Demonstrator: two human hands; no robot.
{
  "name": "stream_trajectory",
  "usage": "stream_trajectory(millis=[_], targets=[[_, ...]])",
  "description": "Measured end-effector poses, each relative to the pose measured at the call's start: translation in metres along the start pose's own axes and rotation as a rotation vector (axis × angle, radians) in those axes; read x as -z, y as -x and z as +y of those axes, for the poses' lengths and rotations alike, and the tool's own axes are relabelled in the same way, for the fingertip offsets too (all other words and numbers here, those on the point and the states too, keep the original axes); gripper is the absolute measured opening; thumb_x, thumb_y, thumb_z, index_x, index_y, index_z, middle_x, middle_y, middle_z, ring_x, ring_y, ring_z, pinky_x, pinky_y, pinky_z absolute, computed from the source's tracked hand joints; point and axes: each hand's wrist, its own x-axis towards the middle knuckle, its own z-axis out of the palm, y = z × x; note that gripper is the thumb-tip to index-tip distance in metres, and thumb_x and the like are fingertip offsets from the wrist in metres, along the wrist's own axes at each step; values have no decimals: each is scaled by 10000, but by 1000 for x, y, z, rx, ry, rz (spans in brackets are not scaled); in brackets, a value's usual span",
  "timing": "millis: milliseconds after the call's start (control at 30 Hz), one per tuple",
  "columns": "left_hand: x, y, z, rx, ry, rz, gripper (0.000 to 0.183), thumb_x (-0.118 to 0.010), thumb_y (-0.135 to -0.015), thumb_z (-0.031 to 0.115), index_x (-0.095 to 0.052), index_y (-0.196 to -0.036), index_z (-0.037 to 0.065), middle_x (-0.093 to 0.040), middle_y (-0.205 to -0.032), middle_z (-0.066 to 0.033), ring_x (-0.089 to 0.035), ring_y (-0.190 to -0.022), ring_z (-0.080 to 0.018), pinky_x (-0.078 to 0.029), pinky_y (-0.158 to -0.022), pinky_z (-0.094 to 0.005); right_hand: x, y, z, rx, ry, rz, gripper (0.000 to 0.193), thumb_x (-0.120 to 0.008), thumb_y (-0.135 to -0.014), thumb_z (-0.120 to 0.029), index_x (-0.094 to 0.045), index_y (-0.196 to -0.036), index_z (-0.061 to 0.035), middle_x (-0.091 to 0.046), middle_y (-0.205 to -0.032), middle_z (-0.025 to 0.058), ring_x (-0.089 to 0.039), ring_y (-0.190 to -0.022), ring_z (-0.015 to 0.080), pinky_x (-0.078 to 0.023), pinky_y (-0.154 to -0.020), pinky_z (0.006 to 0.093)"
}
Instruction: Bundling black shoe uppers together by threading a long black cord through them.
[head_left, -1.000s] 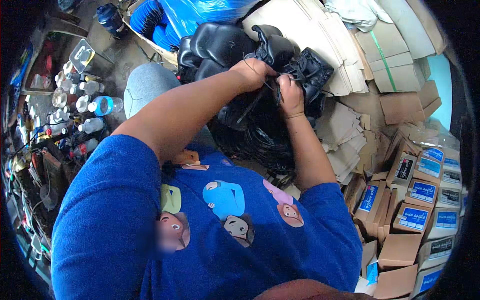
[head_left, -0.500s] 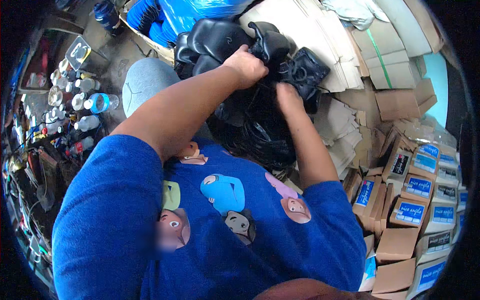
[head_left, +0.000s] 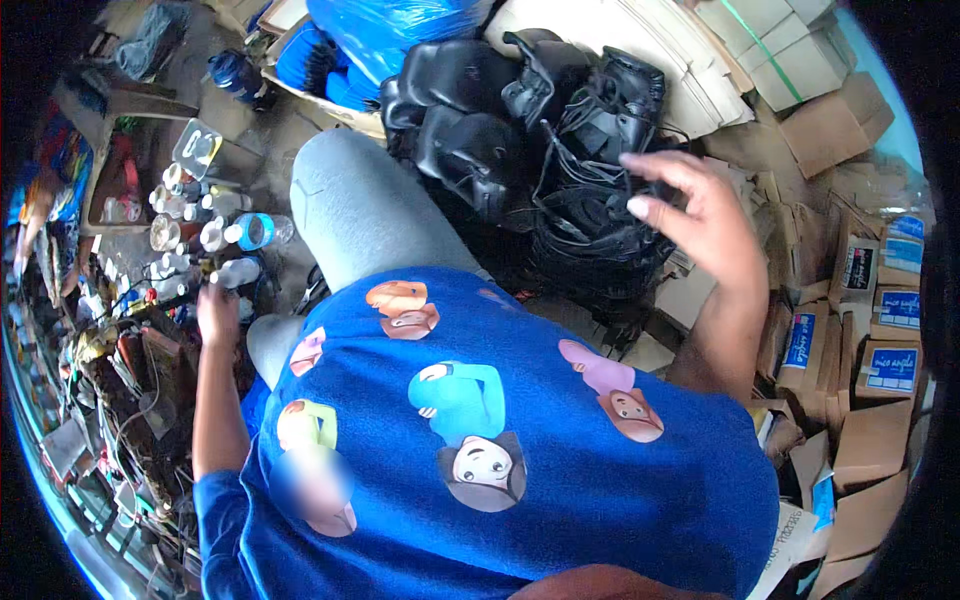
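A pile of glossy black padded pieces [head_left: 465, 150], shaped like boxing gloves, lies in front of me beyond my knee. At its right side is a black padded piece with a tangle of black laces [head_left: 590, 150]. My right hand [head_left: 705, 215] hovers by these laces, fingers apart and holding nothing that I can see. Under the pile is a dark, shiny heap [head_left: 580, 250], its kind unclear. My left hand [head_left: 217, 312] is low at the left, beside a group of small bottles [head_left: 175, 230]; its fingers are small and partly hidden, so their grip is unclear.
Stacked flat cardboard [head_left: 640, 45] lies behind the pile, with a blue plastic bag [head_left: 400, 35] to its left. Blue-labelled cardboard boxes [head_left: 885, 370] crowd the right. Tools and cables clutter the bench [head_left: 120, 400] at the left. A blue-banded bottle [head_left: 255, 232] stands beside my knee.
Both hands have come off the black pile. My left hand has swung far left to the bottles; my right has drawn back to the right and opened. The view has shifted leftward.
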Motion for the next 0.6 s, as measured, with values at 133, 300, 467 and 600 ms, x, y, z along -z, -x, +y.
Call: stream_trajectory(millis=[133, 300, 467, 600], targets=[[-148, 114, -114, 110, 250, -175, 528, -344, -875, 429, -366, -1298, 114, -299, -1322, -236, -343, -1176, -380, -217, -1022, -398, -67, -24, -46, 210, -387, -218, 277, -663, -705, -72, -625, -977, -36, -613, -839, 87, -586, -800, 164, -458, -740, 282], [-106, 103, -42, 407, 425, -261, 548, -423, -821, 400, -357, -1304, 150, -320, -1304, -242, -321, -1202, -375, -268, -1004, -376, -262, -63, -52, 661, -15, 163, 106, -632, -684, -199, -576, -665, -111, -559, -661, 63, -539, -646, 242, -401, -594, 353], [-77, 117, -15, 548, 281, -227, 540, -447, -803, 411, -392, -1269, 143, -347, -1265, -258, -407, -1129, -388, -342, -948, -395, -268, -66, -62, 647, 41, 118, 139, -586, -675, -253, -534, -662, -125, -549, -669, 59, -535, -656, 255, -382, -599, 378], [-105, 132, -24, 542, 401, 0, 529, -441, -818, 432, -402, -1267, 155, -350, -1269, -245, -395, -1145, -379, -337, -953, -393, -264, -56, -60, 611, 63, 185, 108, -589, -677, -220, -537, -660, -126, -535, -646, 55, -530, -648, 265, -373, -595, 380]])
